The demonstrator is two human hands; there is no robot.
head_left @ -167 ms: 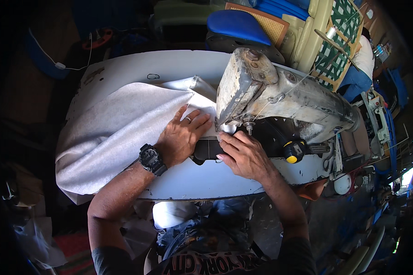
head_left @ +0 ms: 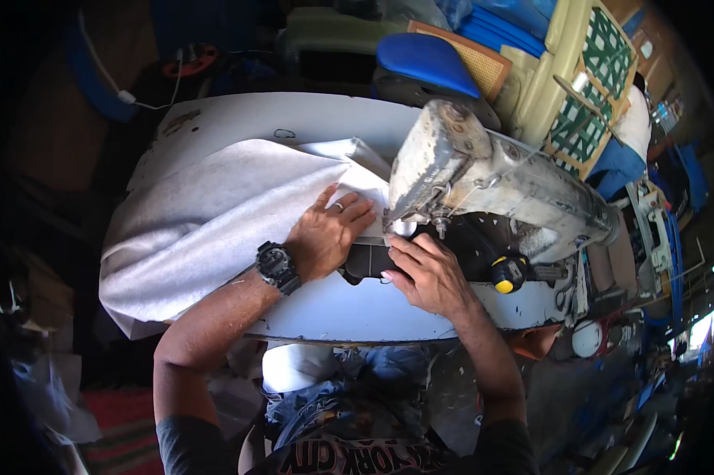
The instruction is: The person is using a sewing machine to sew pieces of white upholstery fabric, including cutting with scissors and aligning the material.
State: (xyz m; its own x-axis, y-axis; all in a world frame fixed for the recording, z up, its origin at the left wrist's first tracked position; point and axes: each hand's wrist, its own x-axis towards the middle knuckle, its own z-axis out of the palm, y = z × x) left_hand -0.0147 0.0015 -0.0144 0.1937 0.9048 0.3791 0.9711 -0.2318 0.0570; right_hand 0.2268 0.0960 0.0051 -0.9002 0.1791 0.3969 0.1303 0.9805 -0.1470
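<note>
A large piece of pale fabric [head_left: 222, 210] is spread in folds over the left part of the white sewing table, its narrow end running to the needle area of a worn grey sewing machine [head_left: 507, 178]. Pressing on the cloth just left of the machine head, my left hand [head_left: 329, 233] lies flat with its fingers apart. My right hand [head_left: 430, 273] is at the fabric's edge beside the presser foot, index fingertip against the cloth and thumb lower down, apart from it. What lies under those right fingertips is partly hidden.
A black and yellow tape measure [head_left: 508, 273] lies right of my right hand, with scissors [head_left: 563, 297] farther right. The white tabletop [head_left: 357, 313] has a curved front edge. Behind it stand a blue seat [head_left: 427, 62] and chair frames. A person [head_left: 631, 134] is at the far right.
The whole view has shifted slightly, so the table and machine appear a little farther right and lower. My hands keep nearly the same place on the fabric by the machine.
</note>
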